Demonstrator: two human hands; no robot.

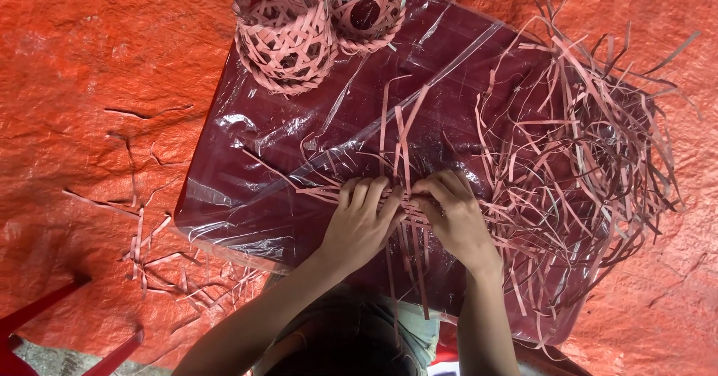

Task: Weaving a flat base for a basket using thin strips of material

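Pink strips (400, 196) lie crossed flat on the plastic-wrapped worktop (247, 196), pinned under both grips: left hand (363, 222) and right hand (449, 215) pinch them shut so the weave stays put. Loose strip pile (591, 174) right, two woven baskets (318, 24) beyond.

The hands (407, 215) hide where the pink strips (404, 140) cross; one woven basket (365, 5) is cropped.
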